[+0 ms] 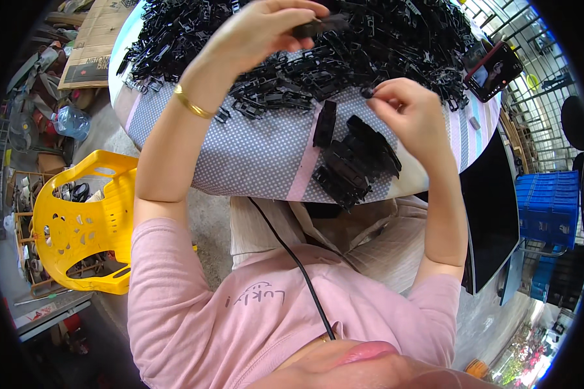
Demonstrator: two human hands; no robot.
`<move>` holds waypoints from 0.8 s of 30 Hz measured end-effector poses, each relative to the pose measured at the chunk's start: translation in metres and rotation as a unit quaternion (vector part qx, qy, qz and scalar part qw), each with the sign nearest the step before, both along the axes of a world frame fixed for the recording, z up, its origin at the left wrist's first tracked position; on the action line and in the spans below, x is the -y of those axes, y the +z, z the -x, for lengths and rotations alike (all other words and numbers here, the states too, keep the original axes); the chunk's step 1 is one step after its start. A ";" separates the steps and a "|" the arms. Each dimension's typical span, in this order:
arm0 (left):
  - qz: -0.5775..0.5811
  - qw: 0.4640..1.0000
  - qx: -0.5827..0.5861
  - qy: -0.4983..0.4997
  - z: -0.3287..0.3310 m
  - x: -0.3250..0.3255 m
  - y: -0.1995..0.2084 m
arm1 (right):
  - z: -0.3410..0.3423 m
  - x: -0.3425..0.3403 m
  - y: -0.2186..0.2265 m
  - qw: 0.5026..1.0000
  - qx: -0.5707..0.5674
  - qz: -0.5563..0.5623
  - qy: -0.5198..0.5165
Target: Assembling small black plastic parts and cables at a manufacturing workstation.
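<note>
My left hand (256, 35) is raised over the far part of the table, its thumb and fingers closed on a dark, elongated black plastic part (324, 26), blurred at its outer end. Lower and to the right, my right hand (414, 117) pinches a small black piece (368, 93) between thumb and fingertips; its exact kind is too small to make out. Beneath and around both hands spreads a large heap of black plastic parts (292, 84). Closer to me, a few bigger black parts (353, 159) lie in a small group, with one longer black part (326, 123) beside them.
A dotted, striped cloth covers the rounded table (240, 162). A phone (494, 71) stands at its right edge. To the left are a yellow plastic chair (84, 223), a cardboard box (97, 45) and a water jug (71, 122). Blue crates (548, 207) stand right. A black cable (285, 249) crosses my front.
</note>
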State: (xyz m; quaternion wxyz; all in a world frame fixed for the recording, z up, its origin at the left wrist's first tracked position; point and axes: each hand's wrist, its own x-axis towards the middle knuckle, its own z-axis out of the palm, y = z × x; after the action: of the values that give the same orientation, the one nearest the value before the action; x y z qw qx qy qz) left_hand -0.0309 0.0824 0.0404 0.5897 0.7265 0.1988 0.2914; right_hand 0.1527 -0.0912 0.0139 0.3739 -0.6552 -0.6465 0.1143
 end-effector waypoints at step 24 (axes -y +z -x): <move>0.245 0.969 -0.014 -0.039 -0.022 0.068 -0.017 | 0.013 0.003 0.003 0.965 0.054 -0.251 0.049</move>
State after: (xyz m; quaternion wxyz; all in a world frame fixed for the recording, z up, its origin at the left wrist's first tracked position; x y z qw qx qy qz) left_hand -0.0093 0.0144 0.0233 0.7577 0.5713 0.2439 0.2001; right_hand 0.1396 -0.0940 0.0166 0.4848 -0.5135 -0.7047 -0.0688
